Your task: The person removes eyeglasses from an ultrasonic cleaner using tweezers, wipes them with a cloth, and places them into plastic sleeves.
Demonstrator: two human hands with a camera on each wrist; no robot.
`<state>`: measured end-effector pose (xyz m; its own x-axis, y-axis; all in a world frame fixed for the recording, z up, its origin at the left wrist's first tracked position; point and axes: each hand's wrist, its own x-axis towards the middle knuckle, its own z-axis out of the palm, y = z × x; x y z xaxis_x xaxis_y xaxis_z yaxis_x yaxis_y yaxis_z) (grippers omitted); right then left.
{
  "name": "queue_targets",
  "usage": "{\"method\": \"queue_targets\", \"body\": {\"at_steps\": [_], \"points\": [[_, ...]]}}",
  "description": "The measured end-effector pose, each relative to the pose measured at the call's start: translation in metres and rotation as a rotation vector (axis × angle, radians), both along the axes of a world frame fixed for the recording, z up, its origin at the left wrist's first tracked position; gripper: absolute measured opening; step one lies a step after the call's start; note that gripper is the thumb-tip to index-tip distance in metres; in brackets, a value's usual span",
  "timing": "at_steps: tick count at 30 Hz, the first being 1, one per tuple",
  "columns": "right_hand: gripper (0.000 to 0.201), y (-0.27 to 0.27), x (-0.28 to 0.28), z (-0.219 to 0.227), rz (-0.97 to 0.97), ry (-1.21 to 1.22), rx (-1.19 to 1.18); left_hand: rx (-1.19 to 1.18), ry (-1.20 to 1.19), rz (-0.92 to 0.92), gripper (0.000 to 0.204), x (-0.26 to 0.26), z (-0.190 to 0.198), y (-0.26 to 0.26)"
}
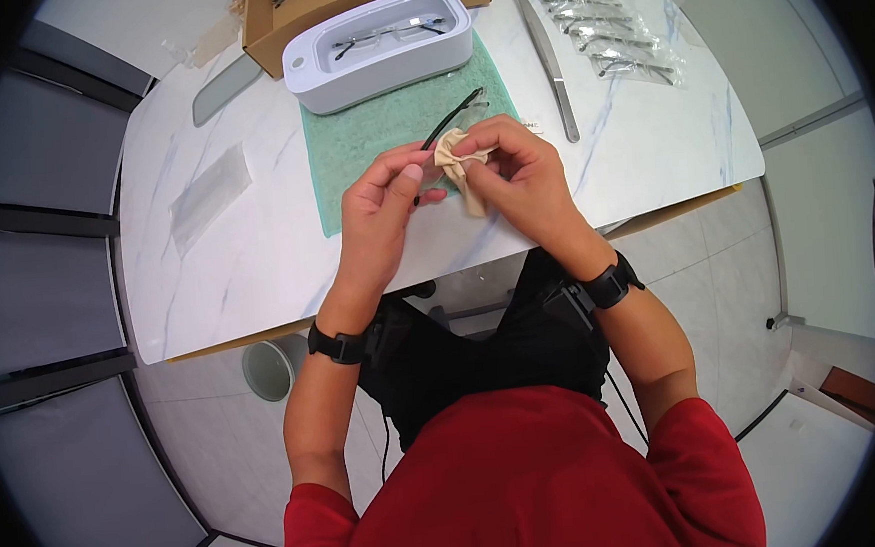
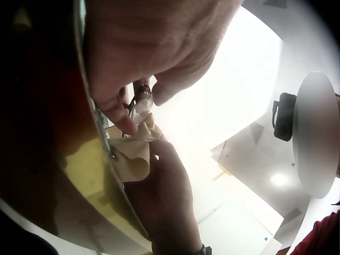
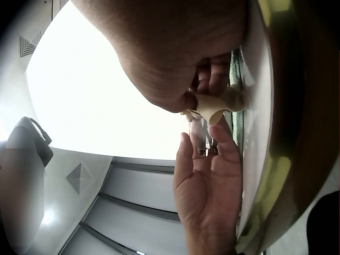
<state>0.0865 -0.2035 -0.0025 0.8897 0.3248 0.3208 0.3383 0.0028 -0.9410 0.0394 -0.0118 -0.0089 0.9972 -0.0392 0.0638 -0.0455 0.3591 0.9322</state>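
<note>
Over the front of a green towel [image 1: 336, 169], my left hand [image 1: 379, 212] grips a pair of eyeglasses [image 1: 448, 118] between thumb and fingers. One dark temple arm points up and away from me. My right hand [image 1: 537, 182] pinches a beige cloth [image 1: 475, 199] bunched against a lens, with a loose end of it hanging below. In the left wrist view, the cloth [image 2: 130, 159] drapes in folds beside the right fingers. The right wrist view shows the clear lens [image 3: 197, 133] between the cloth and the left fingertips; the cloth hides much of the frame.
Behind the hands, a white cleaner tub [image 1: 381, 84] stands on the towel with another pair of glasses [image 1: 388, 36] in it. Large tweezers [image 1: 548, 61] and several bagged glasses [image 1: 608, 32] lie right. A clear sleeve [image 1: 209, 197] and grey lid [image 1: 227, 89] lie left; a cardboard box [image 1: 263, 38] stands behind.
</note>
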Motion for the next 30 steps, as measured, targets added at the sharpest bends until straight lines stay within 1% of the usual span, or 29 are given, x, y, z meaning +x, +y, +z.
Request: {"method": "queue_targets", "body": {"at_steps": [19,25,27,30], "points": [[0.018,-0.0001,0.0002,-0.0006,-0.018,-0.001,-0.031,-0.004,-0.006,0.000,0.026,-0.0003,-0.0003,0.0005],[0.018,0.0012,0.0001,-0.0018,-0.020,-0.021,-0.015,-0.005,-0.010,-0.003,0.027,-0.0004,0.0001,0.0002],[0.013,0.0047,-0.0016,0.0015,-0.066,0.043,0.062,-0.006,-0.005,0.000,0.027,-0.0007,-0.0006,0.0003],[0.013,0.0050,-0.0006,-0.0005,-0.067,0.042,0.073,-0.003,0.000,0.003,0.028,-0.0006,-0.0006,0.0003]]}}
